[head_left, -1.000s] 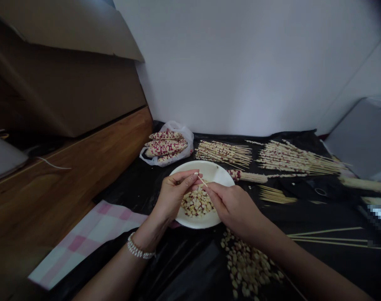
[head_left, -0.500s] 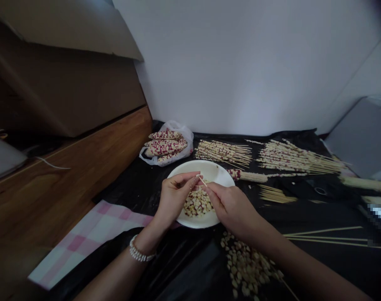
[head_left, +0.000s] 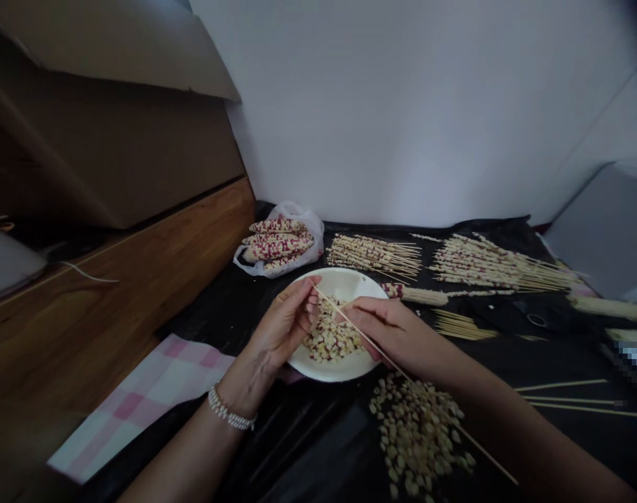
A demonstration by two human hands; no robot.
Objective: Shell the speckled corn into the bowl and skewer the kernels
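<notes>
A bamboo skewer (head_left: 396, 365) slants over the white bowl (head_left: 357, 283) of corn kernels (head_left: 332, 339), its long axis running from upper left to lower right. The left hand (head_left: 284, 321) is nearer the upper tip, thumb and forefinger pinched on it; whether they hide a kernel, I cannot tell. The right hand's (head_left: 389, 332) fingers grip the shaft just below.

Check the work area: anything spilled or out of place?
Loose pale kernels lie on the black sheet, outside the white bowl that also holds kernels; whether spilled or set there, I can't tell. Three bare sticks also lie splayed, apart from the bare-stick bundle.
</notes>
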